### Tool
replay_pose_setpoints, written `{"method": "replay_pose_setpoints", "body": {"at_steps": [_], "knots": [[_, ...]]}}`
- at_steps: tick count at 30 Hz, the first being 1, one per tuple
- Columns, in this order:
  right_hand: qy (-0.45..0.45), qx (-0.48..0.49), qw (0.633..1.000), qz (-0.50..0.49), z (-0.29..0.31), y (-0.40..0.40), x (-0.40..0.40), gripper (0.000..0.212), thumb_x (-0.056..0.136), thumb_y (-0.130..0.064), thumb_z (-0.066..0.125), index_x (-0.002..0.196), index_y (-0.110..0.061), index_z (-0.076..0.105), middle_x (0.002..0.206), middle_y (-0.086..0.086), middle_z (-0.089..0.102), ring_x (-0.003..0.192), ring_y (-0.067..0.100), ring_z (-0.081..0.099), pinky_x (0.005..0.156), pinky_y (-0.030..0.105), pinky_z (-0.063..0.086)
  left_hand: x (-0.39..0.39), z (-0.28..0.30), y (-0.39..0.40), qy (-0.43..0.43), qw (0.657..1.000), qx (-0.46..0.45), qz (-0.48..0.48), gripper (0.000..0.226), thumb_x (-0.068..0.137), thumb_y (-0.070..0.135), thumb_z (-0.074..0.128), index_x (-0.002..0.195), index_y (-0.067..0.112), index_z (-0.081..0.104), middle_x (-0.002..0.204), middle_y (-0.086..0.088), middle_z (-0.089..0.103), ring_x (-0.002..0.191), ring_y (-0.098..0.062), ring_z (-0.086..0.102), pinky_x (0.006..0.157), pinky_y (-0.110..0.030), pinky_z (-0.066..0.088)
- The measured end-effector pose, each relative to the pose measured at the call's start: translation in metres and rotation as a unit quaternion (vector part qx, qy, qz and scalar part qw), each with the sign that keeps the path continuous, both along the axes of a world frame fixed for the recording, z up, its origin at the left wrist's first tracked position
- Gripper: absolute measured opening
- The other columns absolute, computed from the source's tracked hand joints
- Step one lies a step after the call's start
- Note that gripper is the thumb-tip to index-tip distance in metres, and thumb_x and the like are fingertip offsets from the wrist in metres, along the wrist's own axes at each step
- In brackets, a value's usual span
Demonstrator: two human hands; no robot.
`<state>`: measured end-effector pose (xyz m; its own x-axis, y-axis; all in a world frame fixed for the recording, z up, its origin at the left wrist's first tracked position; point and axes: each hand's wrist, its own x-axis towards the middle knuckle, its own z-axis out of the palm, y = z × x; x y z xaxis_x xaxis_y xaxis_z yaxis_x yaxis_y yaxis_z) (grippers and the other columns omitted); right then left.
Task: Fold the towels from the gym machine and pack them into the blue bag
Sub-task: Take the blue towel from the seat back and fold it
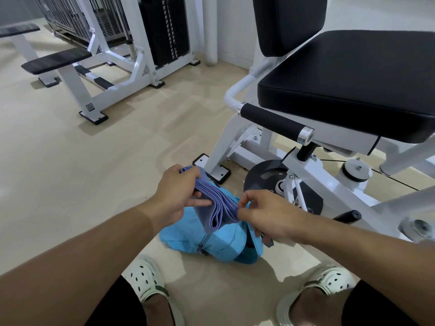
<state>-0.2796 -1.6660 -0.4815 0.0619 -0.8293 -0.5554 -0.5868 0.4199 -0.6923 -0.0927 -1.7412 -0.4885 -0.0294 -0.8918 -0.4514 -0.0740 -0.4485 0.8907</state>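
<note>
A folded lavender-blue towel (215, 205) hangs in several layers just above the blue bag (219, 241), which lies on the floor between my feet. My left hand (175, 196) grips the towel's upper end, thumb on top. My right hand (261, 216) pinches the towel's right edge with curled fingers, close over the bag's top. The bag's opening is hidden behind the towel and my right hand.
A white gym machine with a black padded seat (348, 83) and a black handle (273, 121) stands right of the bag. Its base foot (220, 174) sits just behind the bag. Another white machine (122, 55) stands at the back left. My white clogs (146, 284) flank the bag.
</note>
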Motion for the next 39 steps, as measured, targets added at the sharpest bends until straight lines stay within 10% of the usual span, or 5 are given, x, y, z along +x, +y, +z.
{"method": "replay_pose_setpoints", "body": {"at_steps": [4, 17, 25, 34, 39], "knots": [[0.142, -0.12, 0.979, 0.084, -0.002, 0.004, 0.007, 0.054, 0.063, -0.078, 0.071, 0.09, -0.034, 0.057, 0.083, -0.009, 0.066, 0.058, 0.004, 0.057, 0.057, 0.03, 0.046, -0.001, -0.002, 0.001, 0.001, 1.0, 0.008, -0.003, 0.005, 0.094, 0.007, 0.054, 0.093, 0.008, 0.049, 0.069, -0.011, 0.049, 0.046, -0.015, 0.053, 0.063, -0.045, 0.064], [0.126, -0.202, 0.97, 0.045, -0.011, 0.007, 0.023, 0.069, 0.064, -0.087, 0.058, 0.103, -0.03, 0.049, 0.101, -0.012, 0.065, 0.09, 0.009, 0.065, 0.078, 0.04, 0.058, -0.004, -0.003, 0.006, 0.023, 0.999, 0.03, 0.005, 0.004, 0.093, 0.006, 0.054, 0.091, 0.004, 0.051, 0.067, -0.012, 0.052, 0.055, -0.022, 0.055, 0.06, -0.041, 0.062], [0.199, -0.191, 0.953, 0.123, -0.016, 0.002, 0.034, 0.066, 0.085, -0.022, 0.065, 0.144, -0.029, 0.033, 0.108, 0.001, 0.067, 0.094, 0.029, 0.066, 0.079, 0.044, 0.055, -0.014, 0.001, 0.017, 0.085, 0.992, 0.09, 0.002, 0.014, 0.094, 0.008, 0.059, 0.086, -0.004, 0.063, 0.071, -0.015, 0.06, 0.058, -0.023, 0.063, 0.062, -0.039, 0.065], [-0.103, -0.04, 0.992, -0.066, -0.015, -0.024, 0.005, 0.053, 0.087, 0.008, 0.061, 0.124, -0.031, 0.059, 0.108, 0.01, 0.074, 0.098, 0.031, 0.073, 0.087, 0.053, 0.06, 0.009, -0.008, 0.007, 0.001, 0.994, 0.109, 0.007, 0.016, 0.093, 0.033, 0.068, 0.096, 0.018, 0.064, 0.122, -0.009, 0.061, 0.112, -0.025, 0.06, 0.111, -0.044, 0.043], [-0.305, -0.009, 0.94, -0.149, -0.005, -0.034, -0.008, 0.055, 0.091, 0.012, 0.058, 0.128, -0.028, 0.061, 0.122, 0.013, 0.071, 0.104, 0.034, 0.07, 0.088, 0.048, 0.06, 0.018, -0.032, 0.012, 0.124, 0.958, 0.254, -0.045, 0.104, 0.066, 0.081, 0.07, 0.135, 0.005, 0.053, 0.13, -0.016, 0.065, 0.114, -0.031, 0.067, 0.103, -0.045, 0.051]]}}
